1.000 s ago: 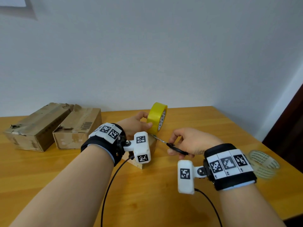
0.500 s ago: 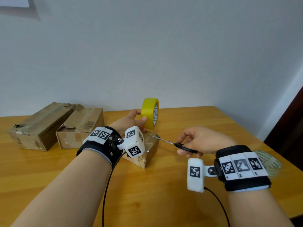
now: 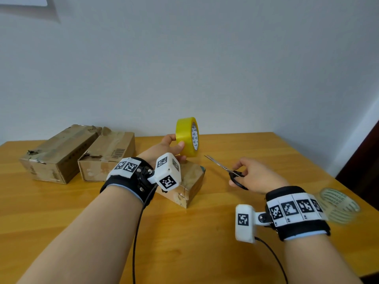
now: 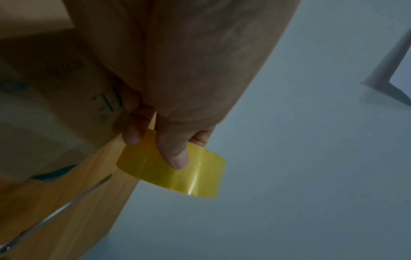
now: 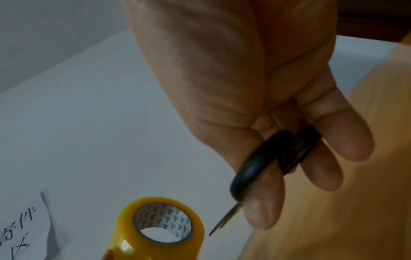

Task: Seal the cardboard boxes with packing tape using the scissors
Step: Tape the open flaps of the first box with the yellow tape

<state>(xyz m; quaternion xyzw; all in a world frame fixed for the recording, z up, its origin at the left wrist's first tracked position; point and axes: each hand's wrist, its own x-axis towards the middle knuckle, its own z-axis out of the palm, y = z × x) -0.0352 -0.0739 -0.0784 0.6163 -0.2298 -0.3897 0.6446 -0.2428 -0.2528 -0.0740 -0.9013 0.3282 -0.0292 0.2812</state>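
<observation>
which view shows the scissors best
The head view: the scissors show whole, blades to black handles, held by the right hand. The right wrist view shows mostly handles and a sliver of blade; the left wrist view only the blades.

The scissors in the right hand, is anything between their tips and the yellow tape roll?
Nothing visible. The scissors point across open air toward the tape roll, which the left hand holds above the small box.

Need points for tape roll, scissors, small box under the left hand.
tape roll (image 3: 184,136): head view, on the yellow outer band.
scissors (image 3: 218,163): head view, on the metal blades.
small box (image 3: 191,181): head view, on its taped top face.
</observation>
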